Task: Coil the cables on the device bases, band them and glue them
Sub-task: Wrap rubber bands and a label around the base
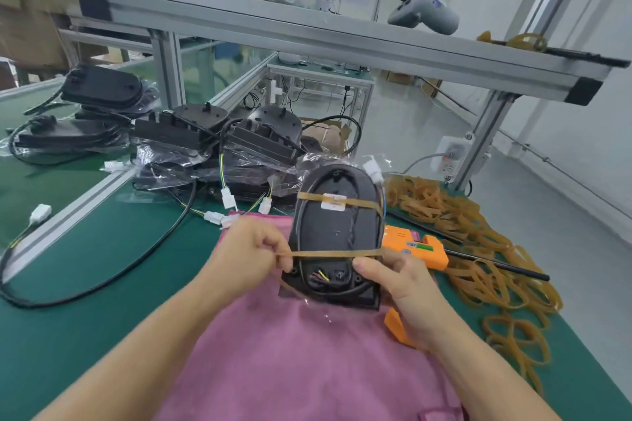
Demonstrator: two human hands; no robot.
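1. Left hand (254, 249) pinches a rubber band (333, 253), stretched across the device base (337, 232).
2. Right hand (398, 278) grips the base's lower right edge, thumb on top; base is tilted up over the pink towel (290, 352) on the counter (68, 318).
3. Above both grips: a second band (359, 202) crosses a white label (333, 202); print unreadable.
4. Right of the grip: orange glue gun (419, 249), loose band pile (478, 249).

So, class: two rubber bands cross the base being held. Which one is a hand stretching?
The nearer band: the left hand pinches its end. The far band, by the white label, lies untouched.
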